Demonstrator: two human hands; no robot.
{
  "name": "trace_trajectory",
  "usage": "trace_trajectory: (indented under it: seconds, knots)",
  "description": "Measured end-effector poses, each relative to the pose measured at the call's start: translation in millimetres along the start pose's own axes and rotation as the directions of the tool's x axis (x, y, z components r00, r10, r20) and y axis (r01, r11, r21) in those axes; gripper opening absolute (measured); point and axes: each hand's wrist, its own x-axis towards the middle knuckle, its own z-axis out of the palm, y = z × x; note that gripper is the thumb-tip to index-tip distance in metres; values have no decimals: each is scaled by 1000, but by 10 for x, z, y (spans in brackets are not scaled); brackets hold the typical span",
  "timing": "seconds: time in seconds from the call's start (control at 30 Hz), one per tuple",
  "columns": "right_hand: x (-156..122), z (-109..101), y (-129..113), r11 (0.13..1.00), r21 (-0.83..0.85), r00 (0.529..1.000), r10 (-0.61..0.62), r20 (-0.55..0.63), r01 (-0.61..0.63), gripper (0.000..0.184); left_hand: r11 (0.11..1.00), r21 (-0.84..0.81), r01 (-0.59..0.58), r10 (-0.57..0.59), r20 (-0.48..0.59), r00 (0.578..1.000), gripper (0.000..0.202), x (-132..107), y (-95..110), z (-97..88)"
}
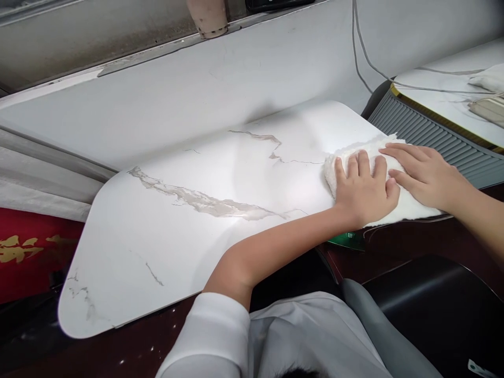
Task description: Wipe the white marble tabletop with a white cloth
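Note:
A white cloth [413, 209] lies over the right end of a white tabletop with grey-brown marble veins [189, 247]. Pressed on top of it is my left hand [364, 190], its fingers spread and slightly bent. Close beside it to the right, my right hand [427, 176] also rests on the cloth, palm down with its fingers stretched out. Neither hand visibly grips the cloth; what lies under the palms is hidden.
A white wall [236, 79] runs behind the table. A beige cup [208, 21] stands on the ledge above. Grey cables [364, 52] hang at the right, near a ribbed grey panel [433, 131] and another marbled surface [441, 86]. A black chair seat [433, 304] is at lower right.

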Motion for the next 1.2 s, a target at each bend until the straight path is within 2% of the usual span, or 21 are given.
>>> trace_trajectory:
  seconds: [0.1,0.23,0.4,0.57,0.7,0.87,0.93,1.03,1.2]
  knots:
    - [264,-23,-100,998,-1,996,66,63,-66,60,1000,-23,21,-21,21,1000,52,182,-152,34]
    - [741,-18,-285,994,-2,987,108,120,-109,62,996,-71,52,-47,73,996,52,524,-494,74]
    - [1341,80,-432,994,58,990,86,113,-93,59,986,-114,120,-106,121,987,51,981,-938,150]
    - [1760,176,-477,990,109,991,78,105,-89,55,963,-195,184,-154,157,976,54,1322,-1232,229]
    - [2008,245,-487,991,93,992,91,85,-99,51,961,-202,188,-157,158,975,55,1524,-1402,281]
    - [2282,322,-514,984,53,982,167,91,-173,46,963,-178,203,-184,117,976,53,1745,-1575,358]
    - [2357,334,-535,987,54,987,145,71,-149,46,955,-203,218,-202,97,975,51,1817,-1632,385]
    - [2424,339,-566,992,51,992,114,45,-117,46,947,-225,227,-213,85,973,49,1876,-1683,386]
    - [2474,377,-538,994,19,994,108,-9,-108,45,961,-174,217,-201,106,974,53,1854,-1665,308]
